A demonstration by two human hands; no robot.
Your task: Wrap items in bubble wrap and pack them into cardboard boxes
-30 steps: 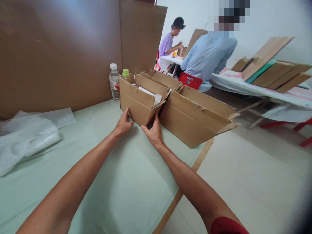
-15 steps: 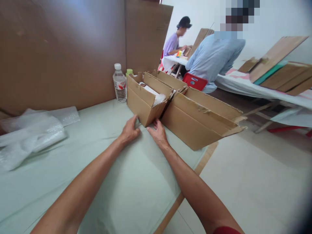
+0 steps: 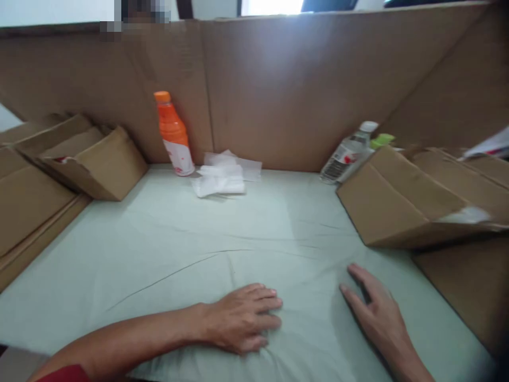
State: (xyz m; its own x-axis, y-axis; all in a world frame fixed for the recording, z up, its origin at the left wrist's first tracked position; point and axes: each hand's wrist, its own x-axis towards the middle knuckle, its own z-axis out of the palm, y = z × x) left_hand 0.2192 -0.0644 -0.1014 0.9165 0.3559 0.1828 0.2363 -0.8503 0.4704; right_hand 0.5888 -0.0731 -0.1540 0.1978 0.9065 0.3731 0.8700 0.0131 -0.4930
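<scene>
Hands lie flat on the pale green tabletop at lower centre: left hand and right hand, fingers loosely spread, holding nothing. Nearest the right hand, a cardboard box sits at right, apart from it.

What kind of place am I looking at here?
Likely a packing workstation: a table under a pale green cloth, screened by tall cardboard walls, with open cardboard boxes on both sides. Both hands, left and right, rest empty on the cloth.
</scene>
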